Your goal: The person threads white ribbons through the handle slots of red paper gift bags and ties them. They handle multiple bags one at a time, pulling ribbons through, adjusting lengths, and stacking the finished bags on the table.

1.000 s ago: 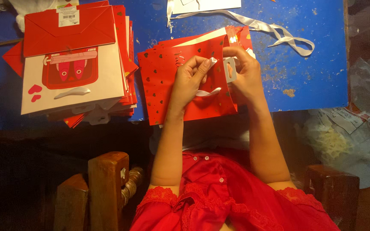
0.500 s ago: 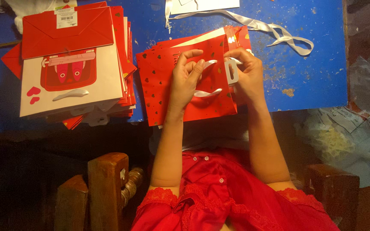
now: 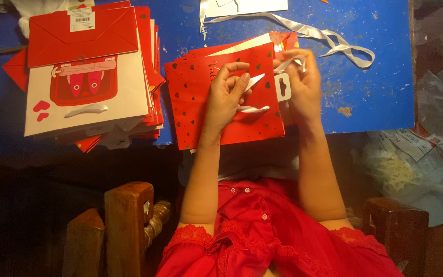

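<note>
Head view shows a red gift bag lying flat at the near edge of the blue worktop, its white ribbon handle pinched by the left hand while the right hand grips another ribbon end beside a white tag. Thin paper looks light and easily creased, the ribbon limp and slick, so the ribbon wants pinching close to the bag. A stack of bags sits well apart to the left.

A small craft workshop: scuffed blue table with stacked red gift bags (loose white ribbons far right).
</note>
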The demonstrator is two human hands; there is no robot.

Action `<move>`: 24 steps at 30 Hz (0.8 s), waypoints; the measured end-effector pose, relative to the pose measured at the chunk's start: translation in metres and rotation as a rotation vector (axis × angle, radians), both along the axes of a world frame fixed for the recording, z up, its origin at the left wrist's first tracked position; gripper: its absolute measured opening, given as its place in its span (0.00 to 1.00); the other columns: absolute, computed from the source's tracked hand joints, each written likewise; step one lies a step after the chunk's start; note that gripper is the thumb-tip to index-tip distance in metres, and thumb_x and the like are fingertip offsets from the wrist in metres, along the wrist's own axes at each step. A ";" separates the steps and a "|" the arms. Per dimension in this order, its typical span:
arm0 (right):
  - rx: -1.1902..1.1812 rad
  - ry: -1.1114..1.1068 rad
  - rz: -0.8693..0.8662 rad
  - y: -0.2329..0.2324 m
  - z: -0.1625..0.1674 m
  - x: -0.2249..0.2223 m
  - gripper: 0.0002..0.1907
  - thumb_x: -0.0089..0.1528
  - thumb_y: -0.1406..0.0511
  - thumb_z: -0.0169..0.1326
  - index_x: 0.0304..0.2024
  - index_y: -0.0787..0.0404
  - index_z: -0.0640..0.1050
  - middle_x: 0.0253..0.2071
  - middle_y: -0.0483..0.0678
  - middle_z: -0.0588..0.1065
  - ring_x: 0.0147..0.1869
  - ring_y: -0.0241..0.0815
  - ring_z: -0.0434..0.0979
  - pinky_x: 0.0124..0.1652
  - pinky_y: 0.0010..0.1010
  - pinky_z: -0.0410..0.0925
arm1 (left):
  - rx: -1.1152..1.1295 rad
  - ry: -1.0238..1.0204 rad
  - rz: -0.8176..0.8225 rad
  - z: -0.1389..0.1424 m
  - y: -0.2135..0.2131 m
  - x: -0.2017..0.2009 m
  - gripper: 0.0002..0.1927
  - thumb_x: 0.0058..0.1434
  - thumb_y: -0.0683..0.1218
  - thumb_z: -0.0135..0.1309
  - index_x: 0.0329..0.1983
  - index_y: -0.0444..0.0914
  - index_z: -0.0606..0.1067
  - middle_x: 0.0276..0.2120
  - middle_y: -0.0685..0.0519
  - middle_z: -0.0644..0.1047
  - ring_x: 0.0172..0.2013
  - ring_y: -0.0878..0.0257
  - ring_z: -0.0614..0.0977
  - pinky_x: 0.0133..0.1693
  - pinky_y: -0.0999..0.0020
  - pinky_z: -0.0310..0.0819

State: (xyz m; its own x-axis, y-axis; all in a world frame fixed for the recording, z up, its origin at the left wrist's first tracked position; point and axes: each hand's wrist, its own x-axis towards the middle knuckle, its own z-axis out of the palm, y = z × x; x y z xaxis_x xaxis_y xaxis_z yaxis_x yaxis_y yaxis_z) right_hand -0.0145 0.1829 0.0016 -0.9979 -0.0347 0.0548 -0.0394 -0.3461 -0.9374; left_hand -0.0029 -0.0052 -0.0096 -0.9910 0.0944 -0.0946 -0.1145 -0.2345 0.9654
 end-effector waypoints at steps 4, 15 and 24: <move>0.138 0.003 0.154 0.007 0.010 -0.001 0.18 0.66 0.74 0.57 0.58 0.62 0.72 0.49 0.45 0.77 0.51 0.32 0.77 0.50 0.24 0.72 | 0.016 0.025 0.004 -0.001 0.000 -0.001 0.15 0.72 0.48 0.54 0.58 0.37 0.72 0.27 0.58 0.78 0.25 0.76 0.70 0.29 0.79 0.63; 0.196 0.046 -0.012 -0.003 -0.015 -0.001 0.03 0.73 0.70 0.58 0.45 0.63 0.76 0.38 0.41 0.76 0.40 0.27 0.72 0.39 0.22 0.67 | 0.023 0.043 -0.007 -0.002 -0.002 0.000 0.15 0.72 0.48 0.54 0.57 0.37 0.72 0.29 0.58 0.78 0.30 0.75 0.75 0.31 0.79 0.65; -0.217 0.010 -0.150 0.001 -0.018 -0.007 0.05 0.74 0.67 0.50 0.47 0.62 0.68 0.42 0.57 0.79 0.44 0.48 0.85 0.46 0.39 0.80 | -0.537 -0.105 -0.019 0.035 0.015 0.012 0.33 0.54 0.56 0.65 0.60 0.42 0.69 0.28 0.57 0.77 0.27 0.67 0.82 0.30 0.68 0.77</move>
